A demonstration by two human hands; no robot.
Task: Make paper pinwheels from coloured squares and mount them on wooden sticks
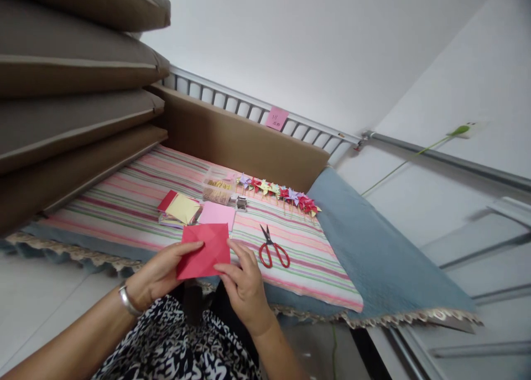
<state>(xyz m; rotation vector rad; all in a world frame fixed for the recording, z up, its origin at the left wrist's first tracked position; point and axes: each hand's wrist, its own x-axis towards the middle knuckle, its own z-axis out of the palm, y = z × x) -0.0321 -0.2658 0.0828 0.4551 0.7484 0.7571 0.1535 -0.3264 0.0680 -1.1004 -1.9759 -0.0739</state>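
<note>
Both my hands hold a red square of paper (pixel 206 251) above the near edge of the striped cloth (pixel 136 186). My left hand (pixel 160 275) pinches its left side, thumb on top. My right hand (pixel 244 283) grips its lower right corner with the fingers curled. The sheet shows faint fold creases. Red-handled scissors (pixel 271 251) lie just right of my right hand. A pink sheet (pixel 217 214) lies flat beyond the red one.
A stack of coloured paper with a yellow sheet (pixel 181 209) on top, a clear plastic box (pixel 218 186) of sticks and a row of finished paper pinwheels (pixel 282 193) lie further back. Brown cushions (pixel 74 92) are piled at left; a blue blanket (pixel 373 247) spreads right.
</note>
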